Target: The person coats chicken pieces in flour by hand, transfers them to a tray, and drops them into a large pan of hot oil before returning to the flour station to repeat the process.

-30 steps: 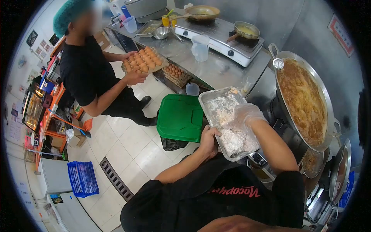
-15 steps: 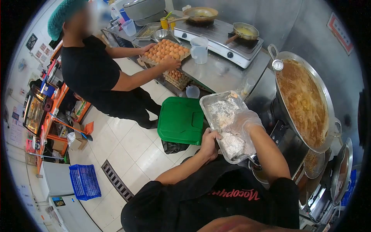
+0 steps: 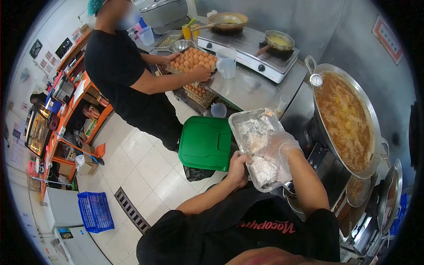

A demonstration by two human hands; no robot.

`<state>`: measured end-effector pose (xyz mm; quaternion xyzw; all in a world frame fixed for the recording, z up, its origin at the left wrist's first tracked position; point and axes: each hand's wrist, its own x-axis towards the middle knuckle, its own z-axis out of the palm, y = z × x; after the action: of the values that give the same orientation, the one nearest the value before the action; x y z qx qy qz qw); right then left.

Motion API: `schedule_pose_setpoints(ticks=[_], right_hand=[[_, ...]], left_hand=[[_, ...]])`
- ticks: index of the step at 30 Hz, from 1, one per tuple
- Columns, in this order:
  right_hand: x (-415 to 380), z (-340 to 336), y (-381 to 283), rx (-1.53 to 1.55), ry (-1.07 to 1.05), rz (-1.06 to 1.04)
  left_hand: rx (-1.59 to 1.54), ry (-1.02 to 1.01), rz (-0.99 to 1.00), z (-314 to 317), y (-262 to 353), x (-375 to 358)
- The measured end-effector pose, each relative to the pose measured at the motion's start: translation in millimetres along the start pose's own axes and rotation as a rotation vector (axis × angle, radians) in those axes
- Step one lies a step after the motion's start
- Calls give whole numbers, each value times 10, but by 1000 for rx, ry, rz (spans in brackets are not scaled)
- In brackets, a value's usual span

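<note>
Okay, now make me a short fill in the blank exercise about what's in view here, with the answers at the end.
1. The camera wearer's ____ hand holds the edge of the metal tray.
2. The right hand wears a clear plastic ____.
3. In front of the co-worker are many brown ____.
4. The lid of the bin beside the tray is ____.

Missing words: left; glove; eggs; green.
</note>
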<state>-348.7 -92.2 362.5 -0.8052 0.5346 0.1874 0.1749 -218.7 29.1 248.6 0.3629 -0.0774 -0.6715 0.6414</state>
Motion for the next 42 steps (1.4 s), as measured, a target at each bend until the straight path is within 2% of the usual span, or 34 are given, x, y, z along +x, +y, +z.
schedule_pose_setpoints(ticks=[3,5,8,12,14,17,22,24,25,26,29,31,37,42], right_hand=[[-51,31,-10,8,13,-21],[-116,76,-35,13,166,-112],[-157,110,-85,-64,225,-156],[-231,49,7,36,233,-153],[-236,17,44,50,141,-56],[-88,215,109,-7,228,-111],[-209,138,38,-51,214,-122],[-203,233,-2,-140,314,-189],[-159,347,47,-212,401,-248],[-98,410,83,-167,398,-249],[-46,425,163,-71,426,-309],[-226,123,46,-26,275,-211],[-53,79,213,-44,69,-177],[38,267,231,-110,130,-174]], left_hand=[[-24,-10,-5,8,1,-22],[-43,-24,-1,26,-2,-19],[-40,3,2,9,-10,-15],[-36,-5,46,-31,-35,-18],[-7,11,28,-12,-13,-42],[-2,4,51,-38,-38,0],[-36,-11,17,44,30,-66],[-57,-33,4,-114,-90,81],[-16,32,-6,-34,-40,20],[-52,-49,31,-278,-239,262],[30,59,53,-70,-117,59],[35,72,80,-118,-146,109],[79,84,68,-167,-228,191],[84,130,56,-159,-218,140]])
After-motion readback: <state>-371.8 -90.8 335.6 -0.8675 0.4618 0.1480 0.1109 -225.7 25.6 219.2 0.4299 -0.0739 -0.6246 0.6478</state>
